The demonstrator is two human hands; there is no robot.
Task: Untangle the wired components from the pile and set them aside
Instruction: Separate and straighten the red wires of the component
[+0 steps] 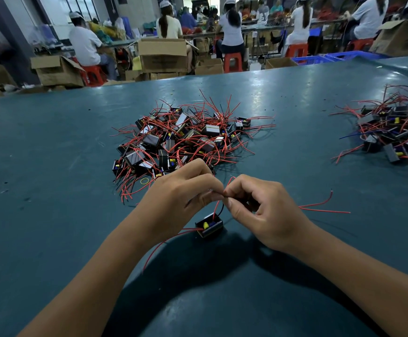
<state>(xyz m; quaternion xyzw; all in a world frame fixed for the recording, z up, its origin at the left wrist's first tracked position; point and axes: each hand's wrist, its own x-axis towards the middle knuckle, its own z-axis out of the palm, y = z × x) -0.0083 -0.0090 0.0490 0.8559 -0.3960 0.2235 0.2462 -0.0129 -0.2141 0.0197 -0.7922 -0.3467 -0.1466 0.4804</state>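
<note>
One wired component hangs just above the table, at six o'clock from the main pile; its wires are pinched between the curled fingers of the left hand and the right hand. Untangling is judged under way. Next, the leads must be drawn apart and the piece carried toward the sorted heap at three o'clock.

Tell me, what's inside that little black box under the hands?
Inside the black box sit a yellow part and something blue, with red and black wires rising to the pinching left hand and right hand. Anything deeper is hidden.
</note>
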